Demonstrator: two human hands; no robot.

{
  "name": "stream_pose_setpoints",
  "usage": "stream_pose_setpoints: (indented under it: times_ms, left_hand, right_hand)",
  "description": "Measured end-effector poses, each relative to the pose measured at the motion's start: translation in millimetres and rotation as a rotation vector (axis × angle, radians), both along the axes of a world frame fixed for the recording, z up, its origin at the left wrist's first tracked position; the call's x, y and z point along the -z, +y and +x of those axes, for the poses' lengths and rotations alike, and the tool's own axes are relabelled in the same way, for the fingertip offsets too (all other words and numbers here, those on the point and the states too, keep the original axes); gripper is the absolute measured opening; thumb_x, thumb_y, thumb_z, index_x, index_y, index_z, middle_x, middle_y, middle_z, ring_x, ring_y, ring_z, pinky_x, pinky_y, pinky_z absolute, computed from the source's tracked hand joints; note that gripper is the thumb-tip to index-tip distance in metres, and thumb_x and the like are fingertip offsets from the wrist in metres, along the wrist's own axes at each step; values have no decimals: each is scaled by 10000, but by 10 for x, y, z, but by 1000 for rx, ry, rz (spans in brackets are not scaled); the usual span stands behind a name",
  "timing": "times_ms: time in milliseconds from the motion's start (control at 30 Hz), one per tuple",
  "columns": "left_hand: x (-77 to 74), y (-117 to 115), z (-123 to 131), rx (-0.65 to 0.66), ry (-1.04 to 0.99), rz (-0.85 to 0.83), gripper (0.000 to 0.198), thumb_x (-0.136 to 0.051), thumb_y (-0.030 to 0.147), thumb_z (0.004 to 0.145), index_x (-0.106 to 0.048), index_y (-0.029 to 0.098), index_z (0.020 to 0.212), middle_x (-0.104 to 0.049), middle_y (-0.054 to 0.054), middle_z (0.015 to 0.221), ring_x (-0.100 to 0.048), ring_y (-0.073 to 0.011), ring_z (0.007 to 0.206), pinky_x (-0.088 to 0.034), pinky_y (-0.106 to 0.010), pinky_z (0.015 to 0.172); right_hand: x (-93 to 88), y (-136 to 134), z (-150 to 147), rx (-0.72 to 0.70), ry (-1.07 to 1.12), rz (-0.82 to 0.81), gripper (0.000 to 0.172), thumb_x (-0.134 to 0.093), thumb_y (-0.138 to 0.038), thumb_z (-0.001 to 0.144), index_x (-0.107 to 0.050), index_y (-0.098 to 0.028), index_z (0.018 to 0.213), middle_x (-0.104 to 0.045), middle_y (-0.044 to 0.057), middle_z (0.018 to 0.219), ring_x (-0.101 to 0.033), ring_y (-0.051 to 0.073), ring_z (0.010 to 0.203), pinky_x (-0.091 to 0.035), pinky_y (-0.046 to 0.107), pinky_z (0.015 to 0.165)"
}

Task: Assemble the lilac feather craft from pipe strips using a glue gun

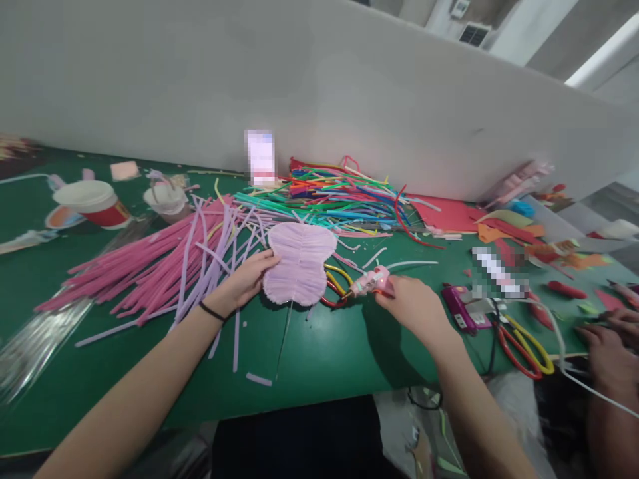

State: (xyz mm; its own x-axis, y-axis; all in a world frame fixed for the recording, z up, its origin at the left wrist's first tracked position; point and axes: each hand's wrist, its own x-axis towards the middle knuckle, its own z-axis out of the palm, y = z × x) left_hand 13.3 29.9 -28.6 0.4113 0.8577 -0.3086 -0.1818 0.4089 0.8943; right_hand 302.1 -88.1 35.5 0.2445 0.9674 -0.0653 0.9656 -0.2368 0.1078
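A lilac butterfly-shaped piece made of pipe cleaners [300, 262] lies on the green table [324, 352]. My left hand [244, 283] holds its left edge, fingers curled on it. My right hand [407, 303] grips a pink hot glue gun [372, 282], whose nozzle points left toward the piece. Scissors with red and yellow handles [335, 287] lie between the piece and the glue gun.
Heaps of pink and lilac pipe cleaners [150, 266] lie at left, a multicoloured heap [339, 196] behind. Paper cups [94, 203] stand far left. Another glue gun [462, 309] and scissors [524, 342] lie at right, near another person's hands [606, 339]. A grey partition [299, 86] backs the table.
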Motion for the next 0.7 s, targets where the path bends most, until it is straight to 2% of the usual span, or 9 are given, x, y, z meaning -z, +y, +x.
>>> stream_pose_setpoints:
  times_ms: [200,367,567,700]
  left_hand:
    - [-39,-29,-12,48,33,0,238,-758,332,784,-750,215,992,-786,-84,1041,-737,-242,952,-576,-302,838]
    - [-67,-36,-26,58,121,-1,234,-764,367,781,-762,186,930,-798,-77,950,-738,-226,858,-573,-288,794]
    - [-5,7,-35,38,131,0,275,-773,354,748,-758,158,941,-799,-87,909,-731,-211,794,-563,-294,769]
    - [12,13,-40,43,148,5,302,-787,369,720,-760,161,936,-797,-86,896,-726,-212,808,-554,-291,759]
  right_hand:
    - [-25,31,-99,-28,59,135,191,-578,-378,887,-615,-190,882,-680,76,864,-653,224,744,-286,288,551]
    - [68,-12,-46,30,-13,69,212,-588,-375,898,-648,-175,937,-699,106,915,-690,253,803,-319,294,563]
    - [98,-14,24,216,-24,42,440,-478,-504,928,-697,-123,955,-737,173,893,-726,303,858,-442,316,638]
    - [66,255,-16,319,22,57,501,-450,-507,928,-734,-95,963,-743,218,946,-731,321,923,-512,336,733]
